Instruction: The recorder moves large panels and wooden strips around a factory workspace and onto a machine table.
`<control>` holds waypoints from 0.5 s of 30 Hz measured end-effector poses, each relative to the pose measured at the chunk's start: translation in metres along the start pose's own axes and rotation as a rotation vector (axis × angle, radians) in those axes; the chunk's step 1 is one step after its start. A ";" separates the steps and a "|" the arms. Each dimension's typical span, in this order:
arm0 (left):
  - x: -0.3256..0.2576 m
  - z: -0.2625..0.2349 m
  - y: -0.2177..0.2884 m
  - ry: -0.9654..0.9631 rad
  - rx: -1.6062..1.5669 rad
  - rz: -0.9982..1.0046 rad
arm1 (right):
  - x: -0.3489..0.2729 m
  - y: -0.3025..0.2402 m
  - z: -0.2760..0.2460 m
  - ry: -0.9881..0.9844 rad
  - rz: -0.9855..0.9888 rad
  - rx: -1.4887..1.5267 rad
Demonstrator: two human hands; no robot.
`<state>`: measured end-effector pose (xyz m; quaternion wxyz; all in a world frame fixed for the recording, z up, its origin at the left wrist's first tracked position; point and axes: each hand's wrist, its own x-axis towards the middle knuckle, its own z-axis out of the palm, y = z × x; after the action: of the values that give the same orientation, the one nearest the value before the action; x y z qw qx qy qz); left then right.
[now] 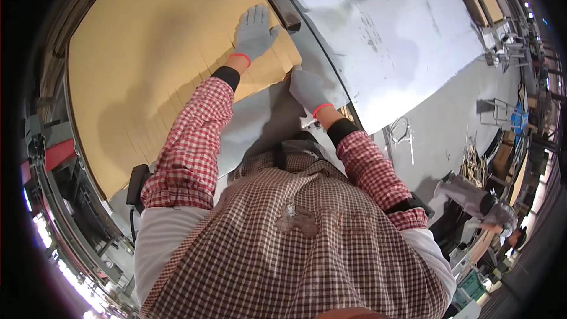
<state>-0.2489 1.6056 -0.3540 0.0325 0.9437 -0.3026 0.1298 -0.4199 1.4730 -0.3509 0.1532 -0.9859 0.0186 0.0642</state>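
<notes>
From my remote view, left hand [255, 32] lies flat, fingers spread, pinning the tan board [147, 53] on the counter [390, 23], while right hand [307, 88] curls around its near edge, probably steadying it.

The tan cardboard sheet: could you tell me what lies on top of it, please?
The gloved left hand lies flat on the cardboard sheet; the right hand grips its edge. Whatever lies underneath is covered.

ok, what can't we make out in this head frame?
Head view only:
- Near edge of the tan cardboard sheet: hidden by the left checked sleeve.
- Right gloved hand: palm faces down, so its grip can't be judged.
- Floor clutter at right: too small, bent by the fisheye rim.
</notes>
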 end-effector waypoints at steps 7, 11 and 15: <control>-0.008 0.013 -0.003 0.061 0.065 0.013 | -0.018 0.006 0.020 0.068 -0.011 -0.127; 0.001 0.013 0.004 0.057 0.028 0.020 | -0.033 0.030 0.033 0.205 -0.192 -0.182; -0.013 0.012 -0.010 0.099 0.025 -0.028 | -0.121 0.034 0.002 -0.242 0.011 -0.047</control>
<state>-0.2506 1.6197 -0.3693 0.0375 0.9406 -0.2858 0.1795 -0.5423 1.4431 -0.3471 0.1307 -0.9742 0.0037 0.1838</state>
